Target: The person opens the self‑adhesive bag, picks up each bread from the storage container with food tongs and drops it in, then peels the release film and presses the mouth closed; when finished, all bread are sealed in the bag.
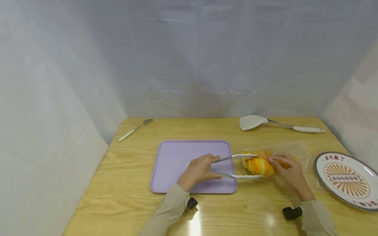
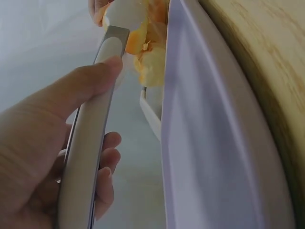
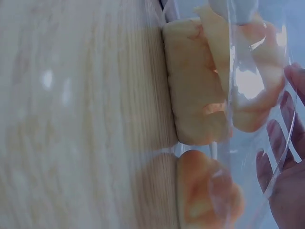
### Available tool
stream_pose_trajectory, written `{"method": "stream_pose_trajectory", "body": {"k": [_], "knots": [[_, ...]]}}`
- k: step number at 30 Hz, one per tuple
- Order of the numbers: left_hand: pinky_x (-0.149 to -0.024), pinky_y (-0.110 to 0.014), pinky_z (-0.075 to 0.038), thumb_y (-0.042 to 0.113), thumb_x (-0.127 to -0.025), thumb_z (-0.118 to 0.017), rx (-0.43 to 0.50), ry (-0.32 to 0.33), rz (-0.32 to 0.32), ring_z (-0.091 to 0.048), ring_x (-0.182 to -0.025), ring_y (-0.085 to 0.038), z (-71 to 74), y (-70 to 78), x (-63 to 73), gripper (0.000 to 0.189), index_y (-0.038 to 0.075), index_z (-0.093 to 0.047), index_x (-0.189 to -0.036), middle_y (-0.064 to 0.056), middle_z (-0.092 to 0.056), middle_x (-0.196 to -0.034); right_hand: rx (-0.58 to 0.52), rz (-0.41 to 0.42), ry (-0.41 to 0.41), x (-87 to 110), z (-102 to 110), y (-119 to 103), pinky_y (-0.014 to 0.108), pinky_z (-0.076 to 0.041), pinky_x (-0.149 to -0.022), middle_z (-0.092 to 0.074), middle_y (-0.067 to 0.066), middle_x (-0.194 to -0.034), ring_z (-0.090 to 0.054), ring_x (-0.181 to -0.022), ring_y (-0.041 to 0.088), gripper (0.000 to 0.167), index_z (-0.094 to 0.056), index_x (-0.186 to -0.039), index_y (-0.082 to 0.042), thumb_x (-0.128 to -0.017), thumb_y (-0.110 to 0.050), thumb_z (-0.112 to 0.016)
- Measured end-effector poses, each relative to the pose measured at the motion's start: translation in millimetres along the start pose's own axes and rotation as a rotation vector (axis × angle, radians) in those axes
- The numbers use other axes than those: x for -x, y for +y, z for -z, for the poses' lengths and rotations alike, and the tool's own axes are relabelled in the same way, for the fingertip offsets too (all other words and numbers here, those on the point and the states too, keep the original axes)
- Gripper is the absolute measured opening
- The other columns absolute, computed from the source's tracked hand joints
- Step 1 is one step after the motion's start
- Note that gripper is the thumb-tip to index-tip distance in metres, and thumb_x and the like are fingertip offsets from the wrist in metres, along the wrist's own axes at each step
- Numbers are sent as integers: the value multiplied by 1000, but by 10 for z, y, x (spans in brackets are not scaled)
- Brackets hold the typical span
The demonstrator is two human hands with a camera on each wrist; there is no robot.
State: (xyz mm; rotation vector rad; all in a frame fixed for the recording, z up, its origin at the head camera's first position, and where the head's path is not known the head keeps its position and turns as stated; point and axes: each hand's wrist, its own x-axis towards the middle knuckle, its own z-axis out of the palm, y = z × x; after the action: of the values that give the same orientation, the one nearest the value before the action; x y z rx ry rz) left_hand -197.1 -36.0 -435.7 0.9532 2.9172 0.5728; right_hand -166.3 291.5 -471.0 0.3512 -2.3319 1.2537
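My left hand (image 1: 200, 170) holds a pair of tongs (image 1: 225, 175) by its two arms, the thumb on one and the fingers around the other in the left wrist view. The white tong heads (image 1: 246, 177) reach right, one on each side of an orange-yellow croissant-shaped bread (image 1: 259, 166); whether they press on it I cannot tell. My right hand (image 1: 287, 167) pinches the edge of a clear plastic bag (image 1: 299, 149) at the bread's right. In the right wrist view, a pale oblong bread (image 3: 193, 86) and a browned bun (image 3: 205, 191) lie in the bag.
A lilac tray (image 1: 169, 157) lies under my left hand. At the back left is a small utensil with a pale green handle (image 1: 127, 135). A white spatula (image 1: 252, 122) lies at the back right, and a patterned plate (image 1: 322, 172) stands at the right edge.
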Motion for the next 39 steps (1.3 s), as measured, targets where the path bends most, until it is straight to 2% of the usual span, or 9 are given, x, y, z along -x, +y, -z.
{"method": "stream_pose_trajectory", "body": {"k": [5, 9, 11, 16, 18, 25, 32, 39], "knots": [[-67, -29, -57, 47, -70, -85, -162, 94, -46, -67, -99, -17, 25, 5, 33, 71, 18, -62, -131, -1, -69, -116, 3, -22, -1, 8, 19, 9, 3, -35, -89, -59, -30, -97, -50, -99, -10, 9, -74, -94, 3, -87, 3, -68], [-63, -27, -56, 46, -69, -85, -203, 137, -83, -68, -95, -16, 31, -11, 49, 68, 18, -64, -128, -1, -70, -112, 10, -33, -11, 13, 32, 14, 3, -35, -89, -58, -32, -98, -49, -100, -11, 10, -73, -95, 4, -87, 2, -68], [-61, -25, -55, 46, -70, -85, -186, 130, -80, -68, -92, -15, 30, -18, 52, 68, 18, -65, -128, 0, -70, -110, 12, -37, -14, 15, 32, 15, 2, -35, -89, -58, -32, -99, -49, -100, -11, 10, -73, -96, 3, -88, 1, -67], [-61, -23, -52, 45, -71, -84, -36, 78, -32, -64, -80, -13, 13, -26, 49, 67, 16, -65, -128, -1, -71, -103, 19, -44, -8, 7, 18, -2, 2, -35, -89, -57, -31, -99, -50, -99, -11, 11, -73, -97, 3, -89, 2, -66], [-63, -24, -53, 45, -72, -84, -8, 75, -22, -64, -80, -13, 2, -17, 42, 67, 15, -65, -129, -1, -71, -103, 15, -36, 7, 0, 5, -13, 2, -35, -89, -57, -31, -99, -50, -98, -11, 11, -73, -97, 4, -88, 4, -66], [-64, -24, -56, 50, -71, -82, -174, 131, -66, -67, -95, -14, -57, 43, 20, 72, 16, -62, -132, 0, -69, -114, -11, -7, 57, -29, -32, -209, 1, -34, -89, -55, -30, -99, -48, -98, -11, 11, -69, -93, 13, -83, 15, -65], [-64, -22, -55, 48, -69, -85, -257, 216, -112, -67, -92, -14, -75, -16, 53, 74, 14, -62, -131, 0, -69, -112, -20, -20, 34, 5, -27, -61, 2, -35, -89, -57, -31, -100, -49, -99, -10, 11, -72, -96, 6, -86, 7, -67], [-67, -23, -56, 44, -65, -87, -319, 306, -184, -67, -91, -14, -33, -76, 89, 69, 16, -66, -124, 1, -70, -109, 12, -58, 29, 11, 13, -53, 1, -37, -88, -56, -31, -101, -49, -99, -11, 13, -72, -100, 5, -89, 2, -66]]}}
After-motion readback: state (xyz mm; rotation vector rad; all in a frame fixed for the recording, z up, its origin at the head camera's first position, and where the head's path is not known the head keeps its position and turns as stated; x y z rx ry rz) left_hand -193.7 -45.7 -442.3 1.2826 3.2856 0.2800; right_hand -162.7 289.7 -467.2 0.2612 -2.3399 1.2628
